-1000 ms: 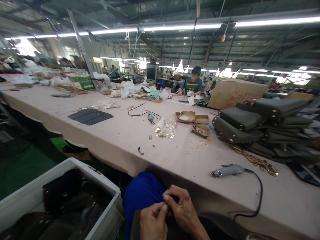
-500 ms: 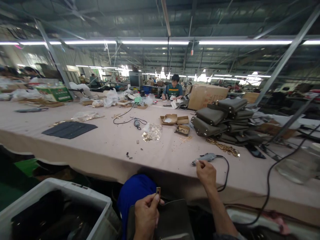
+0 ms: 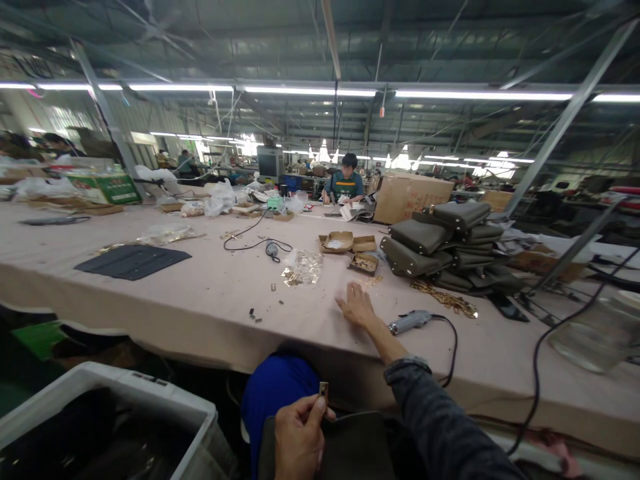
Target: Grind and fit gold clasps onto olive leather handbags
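Observation:
My left hand pinches a small gold-coloured metal plate upright between thumb and fingers. Just behind that hand, a dark olive bag piece lies over my lap; whether the hand also grips it I cannot tell. My right hand is stretched out low over the table with its fingers extended, slightly blurred, and nothing shows in it. Beyond its fingertips are loose tiny parts and a small cardboard box of parts. A grey electric screwdriver lies to the right of that hand.
Folded olive bags are piled at the right, with gold chains in front. A plastic bag of metal fittings and a dark flat panel lie leftward. A white crate stands lower left. A co-worker sits across the table.
My right hand has left the electric screwdriver and moved left and forward over the table, its fingers now extended. My left hand still holds the metal plate, shifted slightly right and down.

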{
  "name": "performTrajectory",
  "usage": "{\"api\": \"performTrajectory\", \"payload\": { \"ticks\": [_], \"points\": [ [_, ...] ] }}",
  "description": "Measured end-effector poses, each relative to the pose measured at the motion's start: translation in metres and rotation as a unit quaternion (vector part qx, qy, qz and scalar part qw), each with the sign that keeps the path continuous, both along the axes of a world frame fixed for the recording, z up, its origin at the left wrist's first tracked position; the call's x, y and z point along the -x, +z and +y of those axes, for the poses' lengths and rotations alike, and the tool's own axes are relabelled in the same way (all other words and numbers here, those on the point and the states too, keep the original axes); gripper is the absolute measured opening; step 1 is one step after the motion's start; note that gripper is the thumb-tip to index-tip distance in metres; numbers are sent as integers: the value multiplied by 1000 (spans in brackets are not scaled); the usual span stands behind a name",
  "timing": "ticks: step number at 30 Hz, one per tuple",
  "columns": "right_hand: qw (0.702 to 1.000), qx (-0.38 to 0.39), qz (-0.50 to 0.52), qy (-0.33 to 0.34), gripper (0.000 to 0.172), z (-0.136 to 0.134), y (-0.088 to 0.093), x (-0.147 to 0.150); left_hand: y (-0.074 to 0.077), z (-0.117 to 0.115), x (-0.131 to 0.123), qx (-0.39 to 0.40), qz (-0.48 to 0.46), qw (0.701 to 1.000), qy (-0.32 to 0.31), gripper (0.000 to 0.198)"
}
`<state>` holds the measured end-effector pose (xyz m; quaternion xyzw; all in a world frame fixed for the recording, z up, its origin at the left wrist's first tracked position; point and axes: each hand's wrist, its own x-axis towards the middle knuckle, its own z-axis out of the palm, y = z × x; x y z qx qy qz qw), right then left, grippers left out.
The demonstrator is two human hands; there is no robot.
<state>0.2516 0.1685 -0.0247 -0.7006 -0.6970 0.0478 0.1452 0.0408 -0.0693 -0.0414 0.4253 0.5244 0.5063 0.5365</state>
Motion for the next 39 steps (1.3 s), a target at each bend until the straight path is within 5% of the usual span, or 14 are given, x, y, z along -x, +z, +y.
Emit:
{"api": "performTrajectory", "payload": {
  "ticks": [7,17,27,35,39],
  "points": [
    [996,81,-10,-34,84,40,-22,22,7,3,2,14,9,1000,-13,77],
    [985,79,-21,-154,92,14,-33,-4,5,7,18,-10,18,1000,-13,68],
    [995,78,-25,-56,91,6,-35,59,13,1,20,-10,40,999,-11,67],
    [987,70,-34,-138,91,-7,-29,4,5,0,21,-10,24,1000,-8,67],
    [991,58,-32,-114,85,-13,-22,0,0,1,19,-10,7,1000,-21,67]
  ]
}}
